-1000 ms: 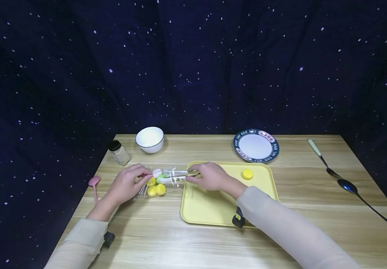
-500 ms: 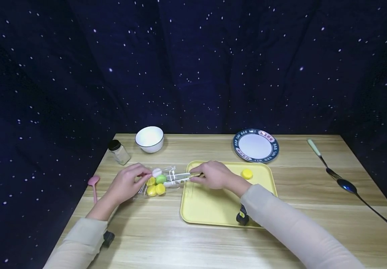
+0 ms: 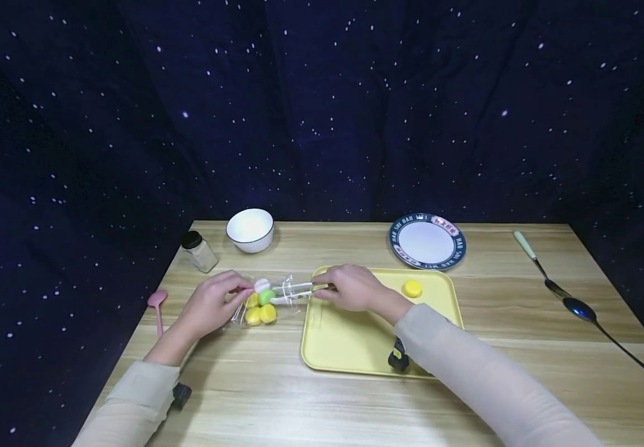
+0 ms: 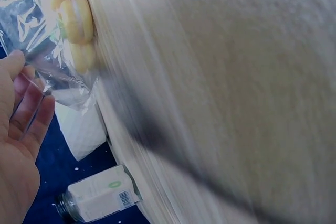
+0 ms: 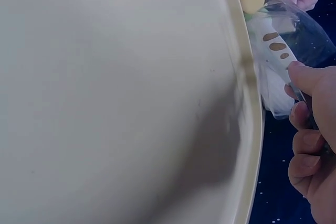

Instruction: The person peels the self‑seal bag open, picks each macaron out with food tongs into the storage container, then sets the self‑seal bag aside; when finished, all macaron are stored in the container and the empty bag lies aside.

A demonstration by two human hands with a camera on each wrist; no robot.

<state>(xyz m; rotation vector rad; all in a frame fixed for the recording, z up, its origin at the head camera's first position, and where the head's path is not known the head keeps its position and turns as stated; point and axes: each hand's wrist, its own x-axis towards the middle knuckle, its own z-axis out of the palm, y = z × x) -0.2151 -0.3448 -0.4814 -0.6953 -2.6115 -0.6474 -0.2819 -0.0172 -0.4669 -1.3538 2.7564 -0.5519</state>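
Observation:
My left hand (image 3: 218,301) pinches the edge of a clear plastic bag (image 4: 68,90) lying on the table left of the tray. Inside the bag are several yellow macarons (image 3: 253,316), a green macaron (image 3: 267,297) and a pale whitish macaron (image 3: 262,285). My right hand (image 3: 355,288), over the tray's left part, grips a pair of tongs (image 5: 277,45) with white, hole-patterned arms. The tongs reach into the bag's mouth, arms spread apart, tips right by the green macaron. One yellow macaron (image 3: 412,288) lies on the yellow tray (image 3: 349,347).
Behind the bag stand a white bowl (image 3: 250,230) and a black-capped jar (image 3: 200,251). A pink spoon (image 3: 156,300) lies at the left. Beyond the tray is a dark-rimmed plate (image 3: 427,242); a fork (image 3: 539,267) and a long dark spoon (image 3: 580,309) lie at the right.
The tongs drew back right from the green macaron, their arms spreading, then shifted slightly left towards it again. My left hand keeps its place on the bag.

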